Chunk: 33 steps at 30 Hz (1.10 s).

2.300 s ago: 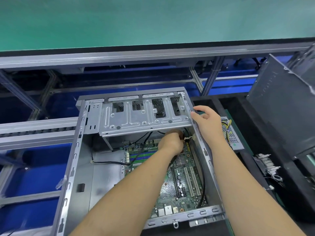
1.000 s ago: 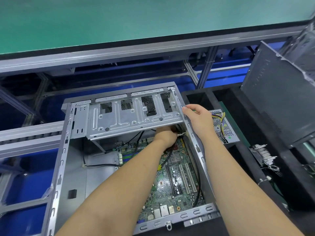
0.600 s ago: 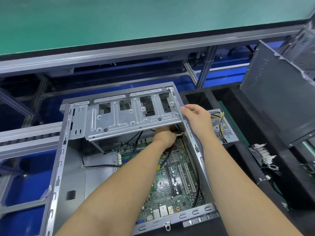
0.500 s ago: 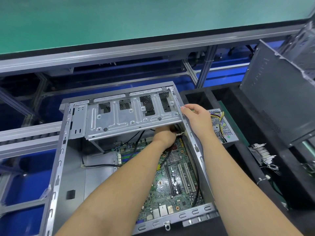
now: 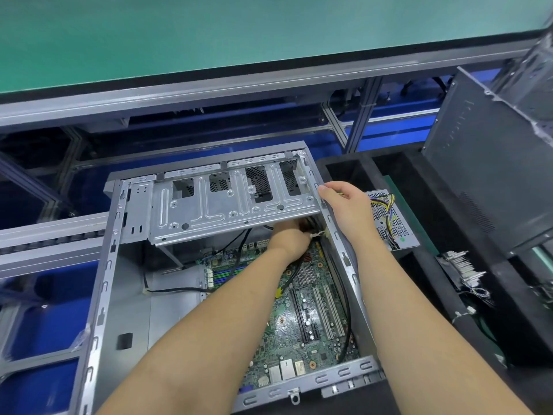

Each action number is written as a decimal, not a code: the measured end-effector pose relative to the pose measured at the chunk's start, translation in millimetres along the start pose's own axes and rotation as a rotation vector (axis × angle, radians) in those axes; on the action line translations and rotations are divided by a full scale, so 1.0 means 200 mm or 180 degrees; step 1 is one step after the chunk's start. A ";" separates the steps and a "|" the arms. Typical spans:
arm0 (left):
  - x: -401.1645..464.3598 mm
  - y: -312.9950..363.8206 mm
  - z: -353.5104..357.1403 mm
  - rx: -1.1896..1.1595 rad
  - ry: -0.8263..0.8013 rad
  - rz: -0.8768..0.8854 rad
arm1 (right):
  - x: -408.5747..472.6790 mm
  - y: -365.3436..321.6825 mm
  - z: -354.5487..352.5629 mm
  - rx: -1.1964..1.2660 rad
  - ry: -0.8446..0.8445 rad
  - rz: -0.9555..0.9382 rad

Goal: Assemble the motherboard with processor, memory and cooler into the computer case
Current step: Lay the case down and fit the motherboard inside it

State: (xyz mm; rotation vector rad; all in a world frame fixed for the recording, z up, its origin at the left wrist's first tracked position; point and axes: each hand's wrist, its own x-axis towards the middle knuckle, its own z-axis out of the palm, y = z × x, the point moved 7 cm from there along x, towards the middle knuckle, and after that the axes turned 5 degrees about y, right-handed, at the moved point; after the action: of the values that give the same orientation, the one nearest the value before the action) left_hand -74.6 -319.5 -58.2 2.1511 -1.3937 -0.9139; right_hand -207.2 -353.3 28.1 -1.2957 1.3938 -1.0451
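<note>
The open grey computer case (image 5: 101, 295) lies in front of me with the green motherboard (image 5: 302, 330) on its floor. A metal drive cage (image 5: 227, 205) spans the far end of the case. My left hand (image 5: 288, 239) reaches under the cage's near edge, fingers curled around a cable with a white tie; the fingertips are hidden by the cage. My right hand (image 5: 348, 206) rests on the case's right rim by the cage corner, fingers bent over the edge. Black cables (image 5: 344, 298) run along the board's right side.
A power supply (image 5: 389, 220) with coloured wires lies just right of the case in a black foam tray (image 5: 419, 265). A dark case panel (image 5: 490, 175) leans at far right. Loose wires and a heatsink (image 5: 462, 268) lie in the tray. A green-topped conveyor (image 5: 209, 40) runs behind.
Both hands stay at about the same spots on the cage and rim. The view has shifted slightly; the left hand remains under the cage edge.
</note>
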 end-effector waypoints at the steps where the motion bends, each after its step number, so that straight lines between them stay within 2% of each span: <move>1: 0.00 0.00 0.01 0.0025 -0.0024 -0.0004 | 0.00 0.00 0.00 0.0008 0.0008 0.0005; 10: 0.01 -0.01 0.04 0.0172 -0.0356 0.0103 | -0.01 -0.01 0.00 0.0027 -0.0007 0.0059; 15: 0.00 0.00 0.04 0.0099 -0.0281 0.0290 | -0.01 -0.01 0.00 0.0042 0.0007 0.0046; 21: 0.02 -0.02 0.03 0.0147 0.0093 0.0185 | -0.01 -0.01 0.00 0.0060 -0.0007 0.0034; 33: 0.03 -0.02 0.02 0.0045 0.0076 0.0386 | -0.01 -0.01 0.00 0.0020 -0.0012 0.0022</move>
State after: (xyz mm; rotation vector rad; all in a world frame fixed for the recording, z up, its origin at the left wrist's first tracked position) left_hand -73.4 -322.7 -66.6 2.0556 -1.5049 -0.8325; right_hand -207.5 -351.7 29.5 -1.2869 1.3904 -1.0411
